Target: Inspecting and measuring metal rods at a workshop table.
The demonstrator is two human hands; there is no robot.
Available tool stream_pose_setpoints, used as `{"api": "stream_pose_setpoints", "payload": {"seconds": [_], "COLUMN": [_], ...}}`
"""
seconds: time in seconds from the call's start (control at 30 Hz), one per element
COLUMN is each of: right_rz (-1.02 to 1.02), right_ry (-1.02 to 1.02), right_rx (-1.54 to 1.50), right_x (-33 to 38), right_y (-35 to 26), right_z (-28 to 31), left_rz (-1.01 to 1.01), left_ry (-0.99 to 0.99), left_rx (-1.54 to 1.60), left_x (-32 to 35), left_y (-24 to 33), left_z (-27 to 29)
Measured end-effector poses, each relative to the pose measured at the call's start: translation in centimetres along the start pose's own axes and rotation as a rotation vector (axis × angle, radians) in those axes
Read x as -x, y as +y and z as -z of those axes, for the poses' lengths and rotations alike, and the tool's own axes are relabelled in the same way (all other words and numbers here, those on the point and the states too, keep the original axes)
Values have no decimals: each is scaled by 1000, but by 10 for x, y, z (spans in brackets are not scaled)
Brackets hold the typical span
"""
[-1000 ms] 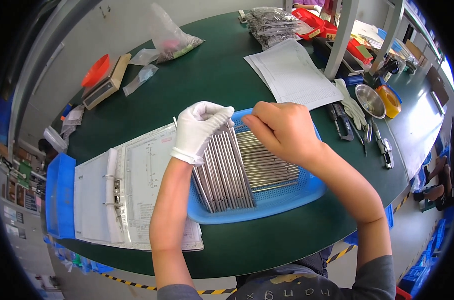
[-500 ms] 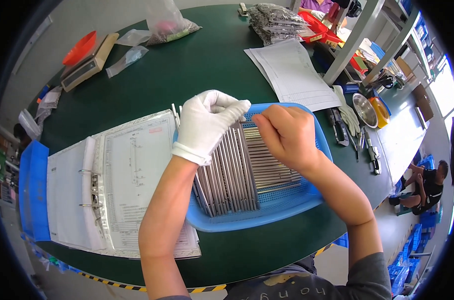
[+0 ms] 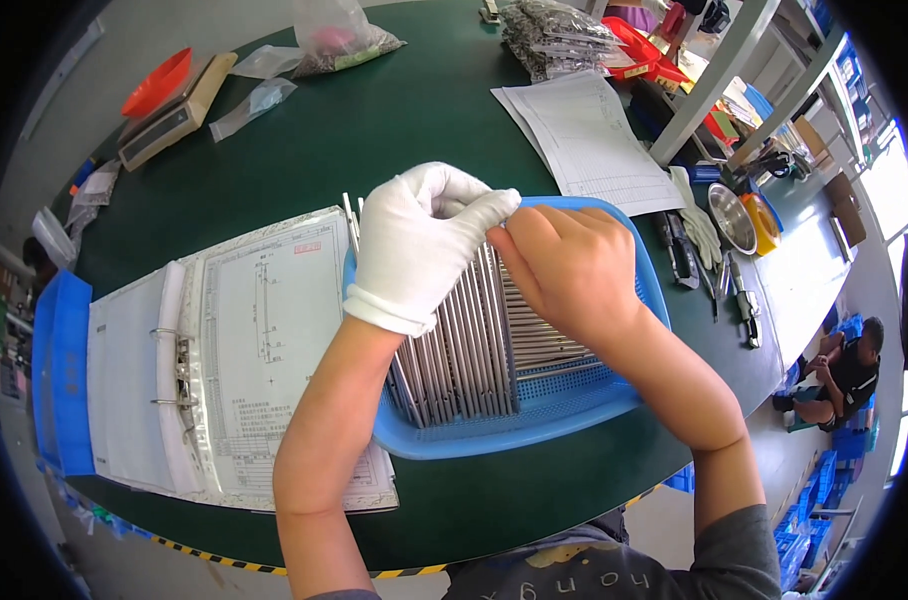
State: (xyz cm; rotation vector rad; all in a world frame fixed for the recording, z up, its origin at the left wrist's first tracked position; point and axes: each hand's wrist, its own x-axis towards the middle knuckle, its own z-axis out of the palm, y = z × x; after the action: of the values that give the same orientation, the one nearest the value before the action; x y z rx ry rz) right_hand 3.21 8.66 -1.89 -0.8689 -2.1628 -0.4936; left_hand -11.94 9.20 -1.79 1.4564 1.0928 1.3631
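Note:
My left hand (image 3: pixel 414 245) wears a white glove and is closed in a pinch, thumb against fingertips. Bare and curled, my right hand (image 3: pixel 576 262) meets it at the fingertips. Whatever the fingers grip is too small or hidden to make out. Both hands are above a blue plastic basket (image 3: pixel 499 447). Inside it, slim metal rods (image 3: pixel 456 352) lie lengthwise in a tight row on the left, several showing small holes near their ends. To the right of a dark upright divider (image 3: pixel 497 335), more metal rods (image 3: pixel 546 345) lie crosswise, partly covered by my right hand.
An open ring binder (image 3: pixel 186 385) with a drawing lies left of the basket. Papers (image 3: pixel 594 140), a white glove (image 3: pixel 696 220), knives (image 3: pixel 746 305) and a metal bowl (image 3: pixel 731 217) are at the right. A scale (image 3: pixel 179 115) and bagged parts (image 3: pixel 554 40) stand farther back.
My two hands have come closer together, fingertips now meeting; my left hand has shifted slightly right and up. The view has tilted a little. The rods look unchanged.

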Motion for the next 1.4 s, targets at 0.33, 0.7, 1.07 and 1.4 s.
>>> {"api": "stream_pose_setpoints", "payload": {"seconds": [0.33, 0.7, 1.07, 1.4], "right_rz": [-201, -162, 244, 204], "right_ry": [-100, 366, -10, -73], "right_rx": [-292, -261, -465, -449], "right_x": [12, 4, 18, 23], "right_y": [14, 22, -17, -15], "right_z": [3, 7, 11, 9], "left_rz": [372, 380, 243, 316], "left_ry": [-407, -380, -236, -117], "left_rx": [236, 259, 1202, 1186], "left_x": [3, 10, 1, 0], "left_y": [9, 12, -4, -3], "left_z": [6, -1, 32, 28]}}
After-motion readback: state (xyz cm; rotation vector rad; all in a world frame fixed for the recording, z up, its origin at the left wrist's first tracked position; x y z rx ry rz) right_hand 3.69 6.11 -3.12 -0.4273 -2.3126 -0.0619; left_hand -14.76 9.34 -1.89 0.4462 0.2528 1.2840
